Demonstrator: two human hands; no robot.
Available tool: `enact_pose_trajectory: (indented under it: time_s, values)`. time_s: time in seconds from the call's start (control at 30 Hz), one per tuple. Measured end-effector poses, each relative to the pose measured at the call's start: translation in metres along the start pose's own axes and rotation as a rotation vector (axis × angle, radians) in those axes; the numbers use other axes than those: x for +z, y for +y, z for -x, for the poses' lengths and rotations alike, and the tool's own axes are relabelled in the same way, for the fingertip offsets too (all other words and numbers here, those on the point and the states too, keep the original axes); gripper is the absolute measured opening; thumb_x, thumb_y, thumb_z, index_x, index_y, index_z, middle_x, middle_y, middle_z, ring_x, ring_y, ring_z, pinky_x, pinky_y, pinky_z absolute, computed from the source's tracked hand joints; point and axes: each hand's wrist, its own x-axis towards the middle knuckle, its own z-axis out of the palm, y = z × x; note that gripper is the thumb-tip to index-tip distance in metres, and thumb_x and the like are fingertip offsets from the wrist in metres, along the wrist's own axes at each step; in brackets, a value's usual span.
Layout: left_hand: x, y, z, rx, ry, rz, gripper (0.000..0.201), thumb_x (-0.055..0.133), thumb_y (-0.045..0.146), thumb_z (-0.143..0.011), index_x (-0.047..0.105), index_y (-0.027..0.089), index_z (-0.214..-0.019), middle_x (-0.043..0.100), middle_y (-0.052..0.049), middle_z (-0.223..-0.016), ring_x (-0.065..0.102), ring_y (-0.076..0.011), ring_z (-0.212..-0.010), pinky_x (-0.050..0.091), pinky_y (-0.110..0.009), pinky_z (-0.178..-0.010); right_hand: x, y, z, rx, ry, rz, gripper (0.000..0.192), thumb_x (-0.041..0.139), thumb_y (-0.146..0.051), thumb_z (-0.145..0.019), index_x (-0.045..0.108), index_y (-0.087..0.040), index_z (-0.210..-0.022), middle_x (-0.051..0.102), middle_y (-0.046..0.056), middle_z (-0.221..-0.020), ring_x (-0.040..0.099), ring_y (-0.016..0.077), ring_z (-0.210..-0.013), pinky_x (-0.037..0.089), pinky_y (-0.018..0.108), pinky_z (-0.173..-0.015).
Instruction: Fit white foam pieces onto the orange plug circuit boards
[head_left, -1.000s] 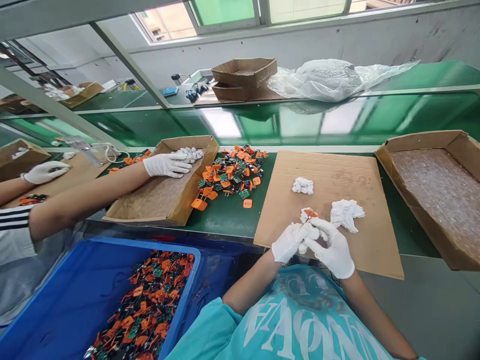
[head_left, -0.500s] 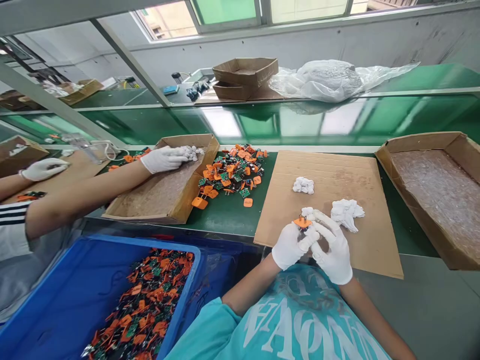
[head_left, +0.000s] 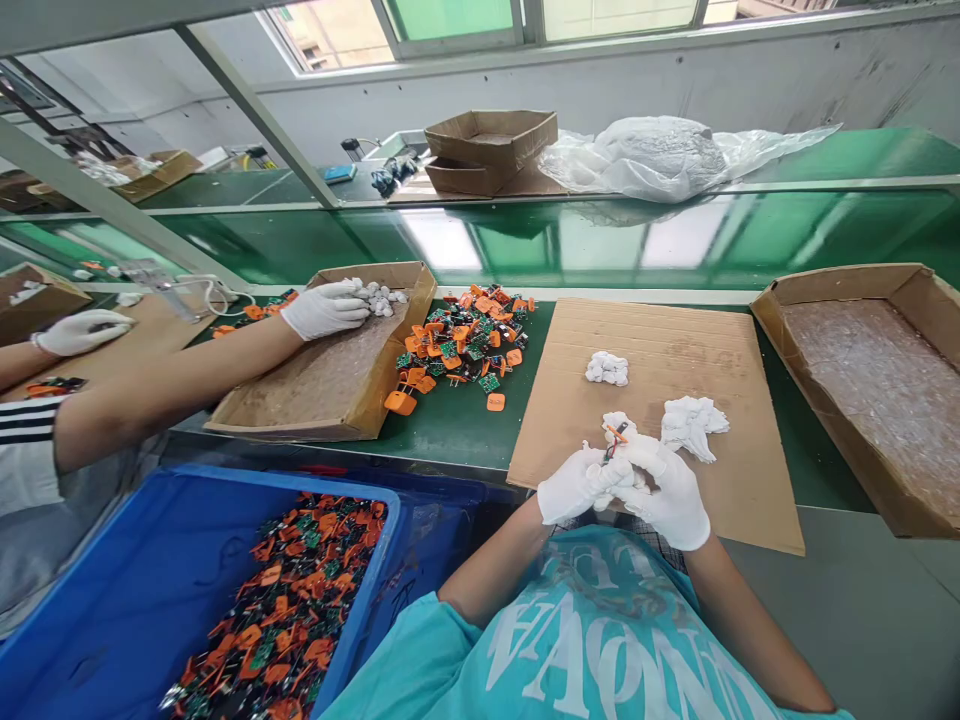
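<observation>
Both my hands wear white gloves and meet over the near part of a cardboard sheet [head_left: 660, 325]. Between their fingertips is an orange plug piece [head_left: 616, 435] with thin wires, turned on its edge. My left hand [head_left: 574, 487] is closed on its lower side. My right hand [head_left: 671, 497] has its fingers curled round it from the other side. White putty-like stuff shows against the fingers; where glove ends and putty begins is hard to tell. Beyond lies a small white lump [head_left: 606, 368], and a larger white clump [head_left: 694, 428] sits right of my hands.
A heap of orange plug pieces with green boards [head_left: 472, 340] lies left of the sheet. Shallow cardboard boxes stand left [head_left: 300, 400] and right [head_left: 840, 440]. A co-worker's gloved hand [head_left: 326, 308] reaches into the left box. A blue bin [head_left: 97, 600] holds many more plug pieces.
The orange plug piece has turned from lying flat, prongs up, to standing on its edge. My hands have shifted slightly around it. The co-worker's hand has moved a little.
</observation>
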Motion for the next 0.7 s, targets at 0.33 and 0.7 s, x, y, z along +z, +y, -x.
enact_pose_trajectory:
  time_s: [0.33,0.7]
  values:
    - [0.006,-0.02,-0.009,0.021,0.124,0.2,0.074,0.043,0.09,-0.073,0.046,0.018,-0.054,0.034,0.004,-0.036,0.031,-0.0069,-0.034,0.024,-0.023,-0.037,0.004,-0.006,0.005,0.326,-0.098,-0.159,0.042,0.073,-0.028,-0.081,0.061,-0.024,-0.121,0.074,0.005,-0.1,0.073,0.0207,-0.086,0.06,0.033,-0.078]
    - [0.007,-0.027,-0.013,0.09,0.114,0.203,0.072,0.049,0.087,-0.073,0.045,0.017,-0.058,0.04,0.004,-0.039,0.033,-0.0061,-0.036,0.028,-0.023,-0.04,0.011,-0.006,0.0,0.514,-0.056,-0.508,0.034,0.068,-0.052,-0.083,0.054,-0.024,-0.096,0.068,0.0,-0.073,0.068,0.019,-0.062,0.059,0.036,-0.062]
